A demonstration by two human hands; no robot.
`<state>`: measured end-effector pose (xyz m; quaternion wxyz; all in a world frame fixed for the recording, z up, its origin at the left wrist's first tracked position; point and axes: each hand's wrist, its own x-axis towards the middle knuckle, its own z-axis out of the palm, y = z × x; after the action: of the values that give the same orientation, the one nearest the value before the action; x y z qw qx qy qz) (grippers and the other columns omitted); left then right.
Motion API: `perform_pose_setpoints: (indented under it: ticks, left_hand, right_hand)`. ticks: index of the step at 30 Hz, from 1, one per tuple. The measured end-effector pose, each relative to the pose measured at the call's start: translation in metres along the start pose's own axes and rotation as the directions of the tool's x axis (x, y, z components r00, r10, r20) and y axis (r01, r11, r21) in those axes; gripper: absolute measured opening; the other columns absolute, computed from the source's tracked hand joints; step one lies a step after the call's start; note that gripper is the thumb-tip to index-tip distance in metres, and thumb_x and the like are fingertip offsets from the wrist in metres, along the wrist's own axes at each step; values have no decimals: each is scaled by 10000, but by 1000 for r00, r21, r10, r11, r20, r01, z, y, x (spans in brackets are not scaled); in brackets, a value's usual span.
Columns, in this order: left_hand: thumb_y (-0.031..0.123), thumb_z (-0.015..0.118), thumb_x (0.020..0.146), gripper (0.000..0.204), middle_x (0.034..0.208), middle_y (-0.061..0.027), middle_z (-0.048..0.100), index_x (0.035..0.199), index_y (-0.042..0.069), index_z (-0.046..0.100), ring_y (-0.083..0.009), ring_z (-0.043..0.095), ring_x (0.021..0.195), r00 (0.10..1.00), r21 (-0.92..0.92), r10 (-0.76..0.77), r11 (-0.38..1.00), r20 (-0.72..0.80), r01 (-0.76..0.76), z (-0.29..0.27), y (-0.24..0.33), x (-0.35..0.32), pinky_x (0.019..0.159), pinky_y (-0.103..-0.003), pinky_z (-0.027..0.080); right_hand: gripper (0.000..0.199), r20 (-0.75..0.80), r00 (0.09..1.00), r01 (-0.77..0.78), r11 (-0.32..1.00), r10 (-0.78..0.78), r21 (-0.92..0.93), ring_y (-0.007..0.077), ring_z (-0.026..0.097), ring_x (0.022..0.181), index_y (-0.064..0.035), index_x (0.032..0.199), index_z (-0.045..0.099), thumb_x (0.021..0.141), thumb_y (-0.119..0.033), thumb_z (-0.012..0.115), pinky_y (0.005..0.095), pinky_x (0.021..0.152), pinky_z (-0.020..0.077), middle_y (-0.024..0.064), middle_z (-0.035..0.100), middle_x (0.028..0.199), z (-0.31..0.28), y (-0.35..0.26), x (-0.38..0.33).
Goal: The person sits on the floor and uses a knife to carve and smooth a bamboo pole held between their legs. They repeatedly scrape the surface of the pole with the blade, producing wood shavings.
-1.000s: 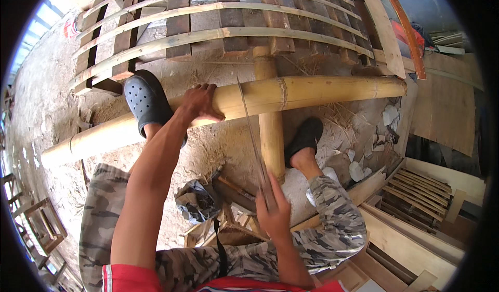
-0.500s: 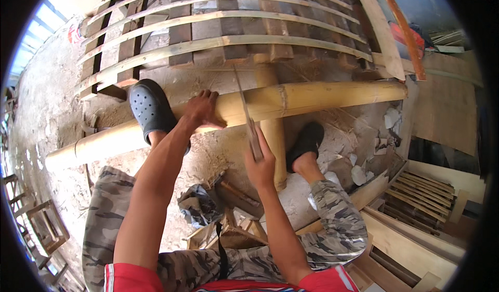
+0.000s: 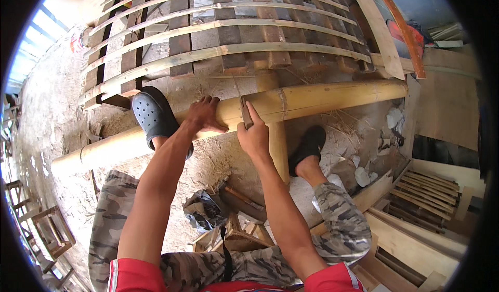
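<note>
A thick yellow bamboo pole (image 3: 327, 98) lies crosswise before me, resting over a second bamboo pole (image 3: 279, 154) on the ground. My left hand (image 3: 204, 116) grips the top of the crosswise pole, fingers over its far side and thumb on the near side. Just to its right, my right hand (image 3: 254, 134) is closed round the handle of a handsaw (image 3: 246, 116), index finger stretched along it. The narrow blade crosses the pole and points away from me; whether it has cut in is hard to see. My left foot in a dark clog (image 3: 154, 111) stands on the pole.
Beyond the pole is a rack of dark beams with bamboo strips (image 3: 223, 49) across them. My other clog (image 3: 310, 145) is on the ground at the right. A hammer (image 3: 243, 196) and a dark plastic bag (image 3: 202, 209) lie near my legs. Wooden frames (image 3: 416, 240) stand lower right.
My right hand and the saw have moved away from me, so the handle now reaches the pole. My left hand keeps its hold, and the whole view has shifted slightly.
</note>
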<state>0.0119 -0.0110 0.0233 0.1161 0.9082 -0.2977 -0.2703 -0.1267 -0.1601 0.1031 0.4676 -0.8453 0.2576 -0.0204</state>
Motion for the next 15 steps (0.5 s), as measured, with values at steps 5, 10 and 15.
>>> perform_pose_setpoints:
  ticks: [5, 10, 15]
  left_hand:
    - [609, 865, 547, 1126, 1383, -193, 558, 1458, 68, 482, -394, 541, 1309, 995, 28, 3, 1000, -98, -1, 12, -16, -18, 1082, -486, 503]
    - [596, 865, 551, 1102, 1358, -185, 570, 1438, 59, 493, -384, 536, 1311, 996, 4, 3, 1000, -93, -3, 12, -14, -16, 1073, -482, 507]
    - [611, 870, 547, 1120, 1340, -207, 580, 1435, 42, 493, -380, 550, 1298, 998, 2, 35, 999, -52, -35, 4, 3, -2, 1067, -485, 504]
  right_hand:
    - [628, -116, 936, 329, 943, -333, -49, 390, 740, 1040, -16, 1516, 498, 897, -31, 605, 404, 887, 575, 278, 724, 1162, -36, 6, -133]
    - [612, 59, 985, -168, 978, 162, 123, 365, 720, 1131, -2, 1510, 505, 903, 14, 586, 391, 947, 554, 313, 663, 1301, -90, -39, -226]
    - [542, -108, 977, 179, 983, -183, -45, 314, 705, 1146, 9, 1444, 559, 908, -51, 618, 378, 955, 523, 257, 713, 1223, -5, 16, -34]
